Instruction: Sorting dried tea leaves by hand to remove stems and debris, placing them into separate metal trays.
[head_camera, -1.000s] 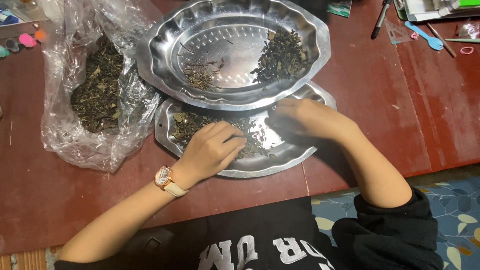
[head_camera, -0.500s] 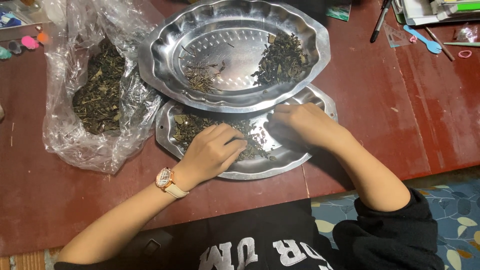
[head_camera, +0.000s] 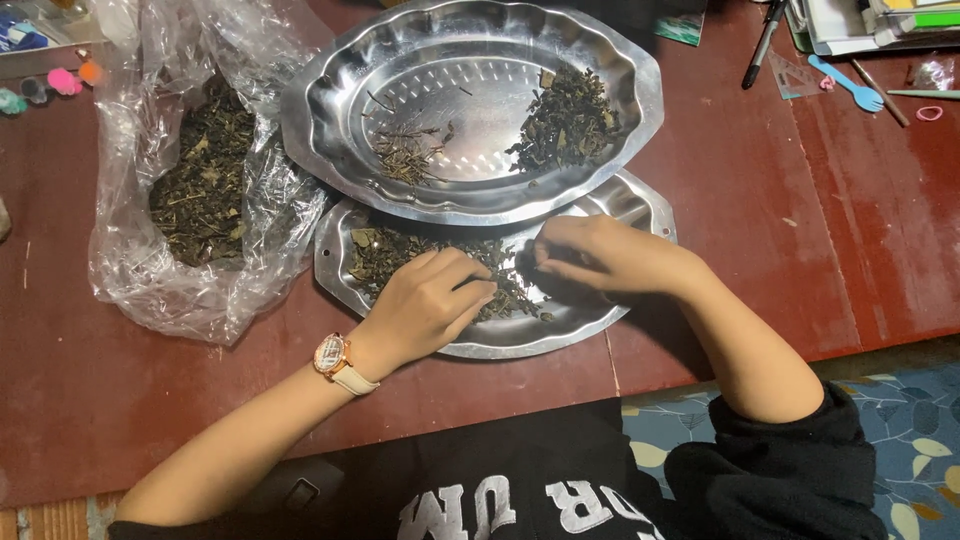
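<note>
Left hand (head_camera: 428, 300) on dried leaves (head_camera: 400, 250), right hand (head_camera: 600, 255) pinching, clear bag (head_camera: 150, 200) left

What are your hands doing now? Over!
Left hand resting on dark dried leaves in near oval steel tray. Right hand pinching leaves, fingers together. Upper steel tray overlaps the near one.

Both hands (head_camera: 425, 300) (head_camera: 600, 255) low, fingers curled, palms down.

The upper tray (head_camera: 470, 190) hides the lower tray's (head_camera: 560, 325) far half.
</note>
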